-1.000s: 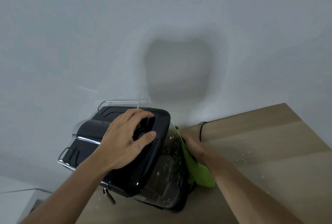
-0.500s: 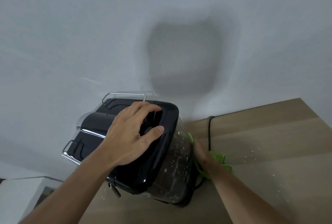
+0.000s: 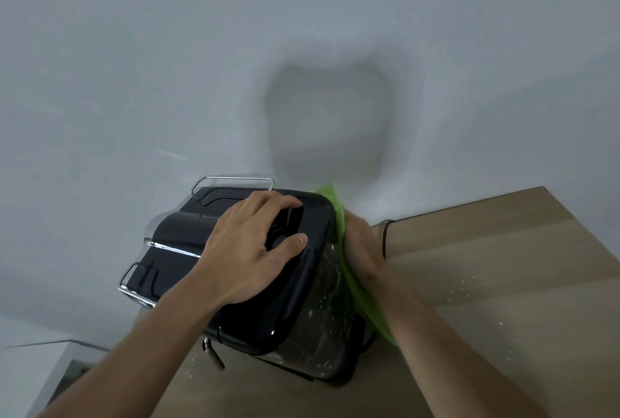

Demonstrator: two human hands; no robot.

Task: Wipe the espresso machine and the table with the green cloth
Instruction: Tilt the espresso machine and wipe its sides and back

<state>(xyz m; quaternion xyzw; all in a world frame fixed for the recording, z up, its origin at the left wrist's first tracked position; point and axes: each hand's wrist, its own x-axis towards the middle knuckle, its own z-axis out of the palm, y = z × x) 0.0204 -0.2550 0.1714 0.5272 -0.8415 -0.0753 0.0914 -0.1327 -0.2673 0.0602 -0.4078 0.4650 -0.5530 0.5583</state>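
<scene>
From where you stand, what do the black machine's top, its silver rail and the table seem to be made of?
The black espresso machine's top looks like glossy plastic: it shows sharp highlights. The thin silver wire rail at its back looks like chromed or polished metal, bright and mirror-like. The pale brown table looks like matte wood or wood-look laminate, with faint grain bands; which one cannot be told.

The espresso machine [image 3: 255, 287] is glossy black plastic up top with shiny chrome wire rails [image 3: 231, 180], and its side panel looks mirror-like and speckled. Green cloth [image 3: 364, 297] looks soft and matt. The table [image 3: 503, 283] is matt light wood grain.
</scene>
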